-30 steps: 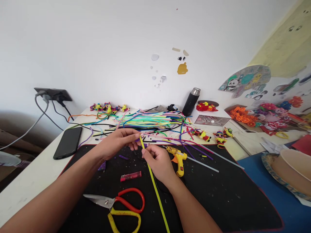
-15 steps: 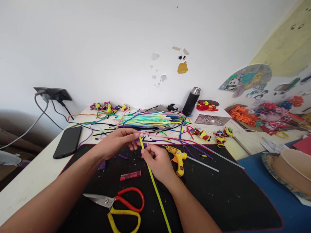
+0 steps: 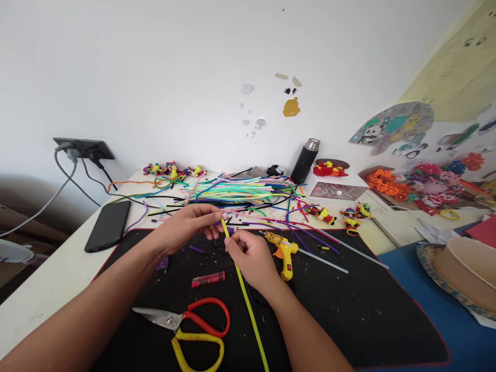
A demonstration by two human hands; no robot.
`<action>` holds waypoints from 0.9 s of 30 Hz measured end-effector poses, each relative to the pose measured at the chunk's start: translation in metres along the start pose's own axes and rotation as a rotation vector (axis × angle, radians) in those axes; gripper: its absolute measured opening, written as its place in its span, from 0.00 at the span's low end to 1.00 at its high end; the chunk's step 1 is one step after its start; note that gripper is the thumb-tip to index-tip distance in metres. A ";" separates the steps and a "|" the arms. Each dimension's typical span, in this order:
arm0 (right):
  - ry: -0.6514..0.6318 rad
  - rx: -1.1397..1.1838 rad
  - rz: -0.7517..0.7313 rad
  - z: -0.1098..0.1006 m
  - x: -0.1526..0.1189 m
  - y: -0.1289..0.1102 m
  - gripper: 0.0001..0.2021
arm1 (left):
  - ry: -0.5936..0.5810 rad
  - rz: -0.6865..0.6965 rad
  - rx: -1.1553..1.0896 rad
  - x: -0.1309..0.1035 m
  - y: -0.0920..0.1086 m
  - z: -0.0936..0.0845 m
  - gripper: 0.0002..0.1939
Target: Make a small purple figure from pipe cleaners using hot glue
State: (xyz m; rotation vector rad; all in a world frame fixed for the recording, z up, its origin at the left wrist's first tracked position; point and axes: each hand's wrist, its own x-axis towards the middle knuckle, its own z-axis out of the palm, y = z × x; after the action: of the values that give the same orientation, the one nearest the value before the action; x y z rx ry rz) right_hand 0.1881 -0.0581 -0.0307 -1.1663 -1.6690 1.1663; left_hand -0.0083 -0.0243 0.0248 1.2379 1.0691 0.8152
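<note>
a long, thin, yellow-green fuzzy strip [image 3: 248, 305] was above the black, red-edged mat [image 3: 349, 310], its upper end pinched by the left hand [image 3: 199, 221], with the right hand [image 3: 251, 258] gripping just below. work on it appeared barely begun, most of its length being straight and unworked. its long axis sloped from the fingertips toward the wearer, slightly rightward, the near end beyond view.
</note>
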 end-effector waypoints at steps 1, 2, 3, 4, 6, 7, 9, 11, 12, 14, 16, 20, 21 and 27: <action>0.000 0.000 -0.001 0.000 0.000 0.000 0.14 | 0.000 0.001 -0.003 0.000 0.000 0.000 0.22; -0.001 0.000 -0.002 0.000 0.000 0.000 0.14 | 0.002 0.001 -0.008 0.000 0.000 0.000 0.22; -0.001 0.001 -0.003 0.000 0.000 0.001 0.14 | 0.005 0.001 -0.015 0.000 0.000 0.000 0.22; -0.002 0.000 -0.003 0.000 0.000 0.001 0.14 | 0.009 0.000 -0.023 0.000 -0.001 0.000 0.22; -0.005 0.002 -0.004 0.000 0.000 0.001 0.14 | 0.016 -0.001 -0.039 0.000 -0.001 0.000 0.21; -0.006 0.003 -0.005 0.000 0.000 0.000 0.14 | 0.017 -0.003 -0.049 0.000 -0.001 0.000 0.21; -0.007 0.006 -0.004 0.000 0.000 0.000 0.14 | 0.012 -0.008 -0.072 0.000 -0.002 -0.001 0.21; -0.005 0.013 0.005 0.000 -0.001 -0.001 0.14 | 0.005 -0.014 -0.099 0.001 -0.003 -0.002 0.20; -0.005 0.018 0.012 -0.001 -0.001 -0.001 0.14 | 0.003 -0.016 -0.112 0.001 -0.003 -0.002 0.20; -0.004 0.030 0.020 -0.001 -0.001 -0.001 0.14 | 0.000 -0.020 -0.133 0.001 -0.003 -0.004 0.19; -0.001 0.041 0.021 -0.001 -0.001 -0.001 0.14 | 0.000 -0.025 -0.149 0.000 -0.003 -0.005 0.19; -0.001 0.047 0.015 -0.001 -0.001 0.000 0.14 | -0.003 -0.034 -0.173 -0.001 -0.002 -0.006 0.16; -0.004 0.045 0.013 -0.001 -0.001 0.001 0.14 | -0.008 -0.039 -0.178 -0.002 -0.002 -0.006 0.15; 0.016 0.011 -0.004 -0.003 -0.001 0.004 0.16 | -0.045 -0.087 -0.209 -0.003 0.001 -0.008 0.12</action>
State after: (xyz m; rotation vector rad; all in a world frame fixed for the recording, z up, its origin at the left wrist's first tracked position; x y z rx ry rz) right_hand 0.1924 -0.0575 -0.0336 -1.1624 -1.6507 1.1593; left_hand -0.0172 -0.0244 0.0264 1.0220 0.9683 0.8064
